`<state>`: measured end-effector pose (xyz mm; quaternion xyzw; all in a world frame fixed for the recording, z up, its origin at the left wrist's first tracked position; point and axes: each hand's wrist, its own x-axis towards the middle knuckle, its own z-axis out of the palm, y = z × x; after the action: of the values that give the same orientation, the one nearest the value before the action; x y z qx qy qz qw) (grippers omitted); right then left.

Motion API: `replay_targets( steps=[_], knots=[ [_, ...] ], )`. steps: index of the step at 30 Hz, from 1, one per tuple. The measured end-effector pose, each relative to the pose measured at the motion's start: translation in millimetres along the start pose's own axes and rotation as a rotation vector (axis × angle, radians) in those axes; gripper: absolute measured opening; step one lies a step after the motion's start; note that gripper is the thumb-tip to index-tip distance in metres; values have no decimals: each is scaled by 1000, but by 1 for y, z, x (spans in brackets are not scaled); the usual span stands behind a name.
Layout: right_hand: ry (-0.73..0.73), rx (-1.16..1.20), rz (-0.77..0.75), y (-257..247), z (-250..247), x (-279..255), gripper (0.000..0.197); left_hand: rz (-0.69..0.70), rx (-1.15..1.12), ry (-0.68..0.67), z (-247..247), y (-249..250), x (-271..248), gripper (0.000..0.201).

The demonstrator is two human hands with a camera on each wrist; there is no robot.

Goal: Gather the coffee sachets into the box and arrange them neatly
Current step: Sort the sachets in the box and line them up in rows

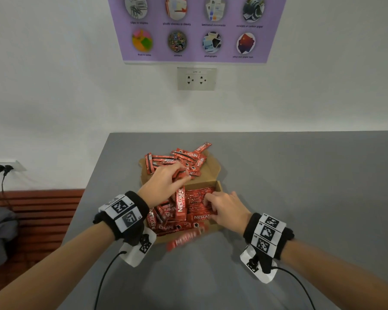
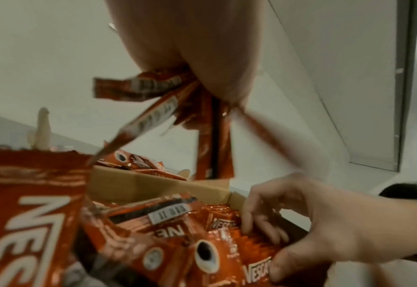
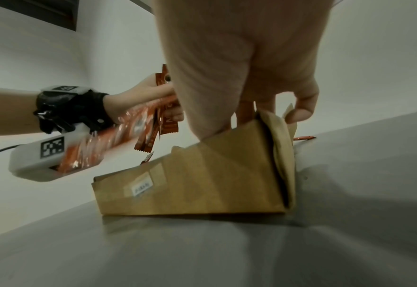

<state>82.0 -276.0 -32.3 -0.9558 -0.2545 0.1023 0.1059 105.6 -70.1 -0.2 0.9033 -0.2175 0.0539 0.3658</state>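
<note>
My grey bench carried the open cardboard box, its flap lying flat behind it. One red sachet, blurred, showed just before the box.

A red sachet at the near edge of the box is smeared by motion, so its print cannot be read. The left hand covers part of the bundle it grips. In the right wrist view, the box wall hides the right hand's fingertips. The poster is cut off at the top edge.
</note>
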Motion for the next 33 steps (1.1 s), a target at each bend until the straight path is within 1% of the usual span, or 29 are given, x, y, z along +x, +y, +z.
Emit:
replay_targets(
  steps=[2, 3, 6, 8, 10, 15, 19, 21, 24, 28, 29, 31, 33],
  knots=[
    [-3, 0, -6, 0, 0, 0, 27, -9, 31, -13, 4, -3, 1, 23],
    [-2, 0, -8, 0, 0, 0, 27, -19, 50, -25, 5, -4, 2, 27],
    [-3, -1, -15, 0, -1, 0, 26, -34, 124, -59, 7, -8, 6, 27],
    [-3, -1, -20, 1, 0, 0, 26, -77, 130, -31, 5, -7, 8, 23],
    [-3, -2, -18, 1, 1, 1, 27, -111, 103, -8, 4, -4, 9, 19],
    [-2, -20, -15, 2, 3, 1, 35, -152, -20, -35, 10, 3, 4, 18],
    [4, -17, -8, 2, 5, 2, 41, -192, -160, 98, 11, 8, 3, 9],
    [3, -25, -2, 3, 6, 2, 42, -235, -239, 149, 10, 11, 4, 10],
    [4, -30, -27, 4, 5, 2, 29, -313, -311, 192, 10, 13, 4, 7],
    [4, -25, -26, 3, 3, 1, 27, -406, -376, 229, 9, 9, 5, 25],
    [6, -26, -27, 3, 4, 1, 26, -435, -408, 216, 9, 7, 5, 27],
    [10, -24, -29, 3, 4, 1, 26, -477, -526, 131, 9, 7, 5, 26],
    [9, -28, -29, 4, 5, 2, 26, -468, -665, 41, 9, 10, 4, 26]
  ],
)
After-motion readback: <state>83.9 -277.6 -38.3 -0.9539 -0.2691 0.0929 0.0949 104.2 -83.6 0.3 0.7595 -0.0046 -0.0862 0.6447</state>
